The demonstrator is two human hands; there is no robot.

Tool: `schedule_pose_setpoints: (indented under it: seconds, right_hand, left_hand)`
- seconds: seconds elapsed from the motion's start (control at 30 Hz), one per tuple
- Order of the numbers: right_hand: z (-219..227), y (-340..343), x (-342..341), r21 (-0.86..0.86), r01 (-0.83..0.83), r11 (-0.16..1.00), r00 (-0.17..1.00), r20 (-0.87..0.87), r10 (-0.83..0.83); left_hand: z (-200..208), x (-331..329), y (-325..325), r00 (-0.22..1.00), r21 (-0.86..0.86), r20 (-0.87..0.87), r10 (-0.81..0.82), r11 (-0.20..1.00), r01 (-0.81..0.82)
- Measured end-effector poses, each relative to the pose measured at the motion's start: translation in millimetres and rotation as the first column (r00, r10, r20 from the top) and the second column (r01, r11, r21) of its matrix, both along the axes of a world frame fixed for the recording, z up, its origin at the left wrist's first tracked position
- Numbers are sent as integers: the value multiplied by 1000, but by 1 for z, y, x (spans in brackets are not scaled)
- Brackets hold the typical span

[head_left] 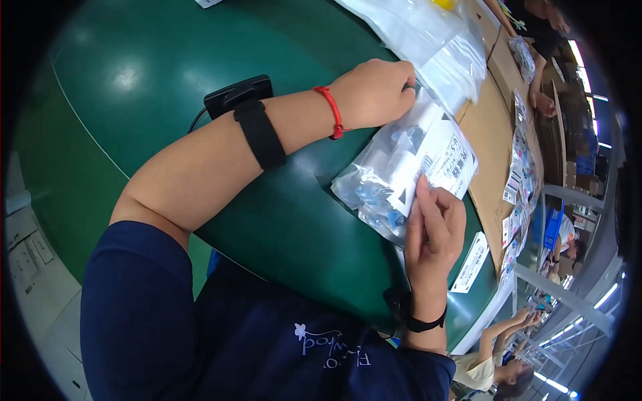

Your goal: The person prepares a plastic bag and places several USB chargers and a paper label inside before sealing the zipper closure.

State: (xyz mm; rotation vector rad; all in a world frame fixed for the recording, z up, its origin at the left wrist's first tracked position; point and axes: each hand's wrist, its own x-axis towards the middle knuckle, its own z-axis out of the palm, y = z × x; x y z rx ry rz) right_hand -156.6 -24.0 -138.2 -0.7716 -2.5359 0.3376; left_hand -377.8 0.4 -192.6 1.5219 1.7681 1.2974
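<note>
The clear packed bag (406,160), right of centre, seems mid-handling: right hand (435,230) fingers narrow against it, left hand (379,93) curled, both grips unclear. Next calls for gentle steadying above the green table (287,217), I'd judge.

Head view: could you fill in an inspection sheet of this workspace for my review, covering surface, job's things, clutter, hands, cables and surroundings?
Surface: glossy green tabletop.
Job's things: clear bag of small items, with a white printed label; contents unclear.
Clutter: clear plastic packaging, brown cardboard, a row of printed packets and a white printed strip.
Hands: left hand curled at the bag's upper edge, grip hidden; right hand with fingertips on the label.
Cables: thin dark cable by the black device at the left forearm.
Surroundings: other people at right, a blue bin, ceiling lights.
</note>
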Motion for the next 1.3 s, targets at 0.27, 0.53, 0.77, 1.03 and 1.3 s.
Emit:
schedule_pose_setpoints:
  seconds: [0.27,0.53,0.77,1.03,1.3]
  right_hand:
    - [-13,-3,-2,215,-31,976,996,93,11]
    - [17,15,-10,-18,57,998,997,-53,-58]
    - [0,41,-39,110,145,983,981,110,-157]
    - [-10,33,-46,79,158,984,983,77,-164]
    - [9,74,43,-159,246,956,839,-459,-292]
  left_hand:
    - [4,-6,-4,972,-134,219,-89,984,121]
    - [1,-5,-5,963,-167,246,-111,974,155]
    - [4,-7,-6,968,-132,223,-112,981,144]
    - [-1,-15,-14,972,-112,202,-121,983,146]
    - [21,8,26,918,-121,330,-219,955,271]
